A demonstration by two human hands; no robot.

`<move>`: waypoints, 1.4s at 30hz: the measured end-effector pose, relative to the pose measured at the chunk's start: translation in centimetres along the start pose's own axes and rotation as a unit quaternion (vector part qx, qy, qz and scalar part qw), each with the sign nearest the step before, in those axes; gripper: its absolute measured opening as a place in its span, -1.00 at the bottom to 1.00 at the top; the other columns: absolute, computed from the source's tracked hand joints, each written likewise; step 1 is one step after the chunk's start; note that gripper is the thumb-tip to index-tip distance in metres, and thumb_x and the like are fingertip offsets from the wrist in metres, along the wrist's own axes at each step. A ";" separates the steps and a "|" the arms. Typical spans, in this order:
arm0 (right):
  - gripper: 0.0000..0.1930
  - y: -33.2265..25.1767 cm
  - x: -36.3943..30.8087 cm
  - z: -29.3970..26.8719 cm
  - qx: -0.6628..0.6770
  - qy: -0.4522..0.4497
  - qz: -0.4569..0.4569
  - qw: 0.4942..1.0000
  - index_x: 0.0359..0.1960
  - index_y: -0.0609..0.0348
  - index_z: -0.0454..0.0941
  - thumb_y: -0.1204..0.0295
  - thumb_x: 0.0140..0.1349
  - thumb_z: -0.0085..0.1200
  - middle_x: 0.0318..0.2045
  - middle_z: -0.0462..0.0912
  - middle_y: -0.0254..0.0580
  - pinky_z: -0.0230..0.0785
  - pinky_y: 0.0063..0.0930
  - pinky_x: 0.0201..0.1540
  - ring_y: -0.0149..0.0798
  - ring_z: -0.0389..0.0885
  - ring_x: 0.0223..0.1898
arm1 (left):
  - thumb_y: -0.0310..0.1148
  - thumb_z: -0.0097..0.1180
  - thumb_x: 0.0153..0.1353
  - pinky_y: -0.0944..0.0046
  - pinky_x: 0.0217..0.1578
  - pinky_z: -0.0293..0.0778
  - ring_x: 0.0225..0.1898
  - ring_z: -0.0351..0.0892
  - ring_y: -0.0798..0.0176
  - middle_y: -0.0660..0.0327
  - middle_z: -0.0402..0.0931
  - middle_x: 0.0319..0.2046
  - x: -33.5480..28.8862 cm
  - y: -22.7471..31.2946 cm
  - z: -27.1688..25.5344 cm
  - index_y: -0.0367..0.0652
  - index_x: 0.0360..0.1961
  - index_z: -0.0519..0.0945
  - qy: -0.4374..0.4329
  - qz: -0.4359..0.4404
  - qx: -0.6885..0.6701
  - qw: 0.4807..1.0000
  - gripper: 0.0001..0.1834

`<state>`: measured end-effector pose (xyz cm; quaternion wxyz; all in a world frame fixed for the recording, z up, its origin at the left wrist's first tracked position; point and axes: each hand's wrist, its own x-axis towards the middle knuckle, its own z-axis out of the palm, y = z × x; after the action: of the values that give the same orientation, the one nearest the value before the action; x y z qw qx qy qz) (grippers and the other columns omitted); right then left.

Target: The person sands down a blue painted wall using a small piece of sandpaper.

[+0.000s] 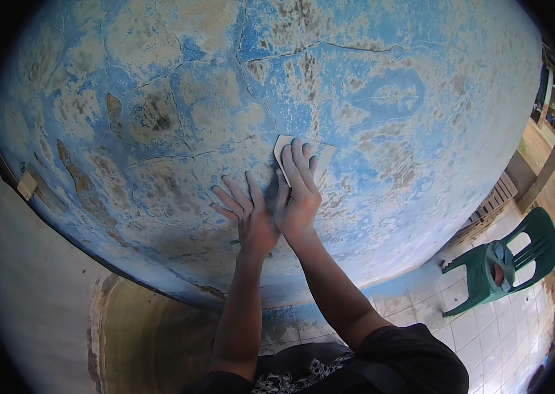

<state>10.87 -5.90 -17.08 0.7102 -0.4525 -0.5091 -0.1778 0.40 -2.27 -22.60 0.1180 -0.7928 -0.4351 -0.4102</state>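
A blue wall [218, 98] with peeling, cracked paint and greyish patches fills the space before me. My right hand [299, 197] holds a pale sheet of sandpaper [324, 153] against it, fingers laid over the sheet and pressed close together. The side of the sheet facing the wall is hidden. Beside it, to the left, my left hand [254, 217] rests on the wall with its fingers spread and nothing in them. The wrists nearly touch. Pale dust coats the fingers of both hands.
At the right a green plastic chair [481, 289] stands on white floor tiles [488, 338], with a dark cloth-like bundle [502, 261] on it. Behind it is a slatted wooden piece [493, 200]. A small tan block [27, 186] sits at the wall's left edge.
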 end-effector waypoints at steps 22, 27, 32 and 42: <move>-0.68 -0.6 0.2 -9.2 0.364 -0.126 0.388 0.837 0.17 0.37 0.68 0.40 0.63 -0.01 0.15 0.74 0.03 0.51 -0.24 0.31 -0.18 0.71 0.19 | -0.22 0.53 0.14 -0.67 0.44 -0.37 0.62 -0.52 -0.60 -0.33 -0.31 0.65 -2.5 5.1 -4.1 -0.16 0.65 0.04 -0.022 -0.053 -0.151 0.987 0.18; -0.68 0.5 -3.9 -10.9 0.494 -0.059 0.437 0.749 0.07 0.33 0.72 0.33 0.65 0.01 -0.04 0.77 -0.16 0.56 -0.43 0.07 -0.40 0.72 -0.08 | -0.44 0.26 0.36 -0.04 0.40 0.25 0.40 0.41 -0.01 -0.04 0.47 0.35 -4.6 5.5 -3.2 -0.31 0.40 0.45 -0.001 -0.064 -0.478 0.876 -0.40; -0.69 1.6 -5.9 -11.8 0.418 -0.050 0.433 0.797 0.04 0.31 0.73 0.29 0.62 0.08 -0.13 0.78 -0.24 0.50 -0.48 -0.03 -0.45 0.68 -0.17 | -0.48 0.09 0.52 0.22 0.27 0.42 0.22 0.58 0.27 0.03 0.65 0.13 -5.3 4.2 -4.2 -0.44 0.32 0.52 -0.131 -0.140 -0.690 0.698 -0.58; -0.80 -0.4 -5.9 -13.6 0.305 -0.210 0.413 0.832 -0.18 0.33 0.75 0.41 0.51 0.23 -0.32 0.77 -0.33 0.44 -0.55 -0.20 -0.54 0.61 -0.34 | -0.40 0.22 0.47 0.29 -0.16 0.56 -0.27 0.71 0.33 0.09 0.77 -0.29 -5.9 2.8 -6.3 -0.41 -0.02 0.72 -0.139 -0.096 -0.495 0.852 -0.75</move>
<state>15.72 -18.53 -23.11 0.6952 -0.4073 -0.4401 0.3963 -2.51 -10.81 -22.57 -0.3920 -0.7493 -0.2598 -0.4663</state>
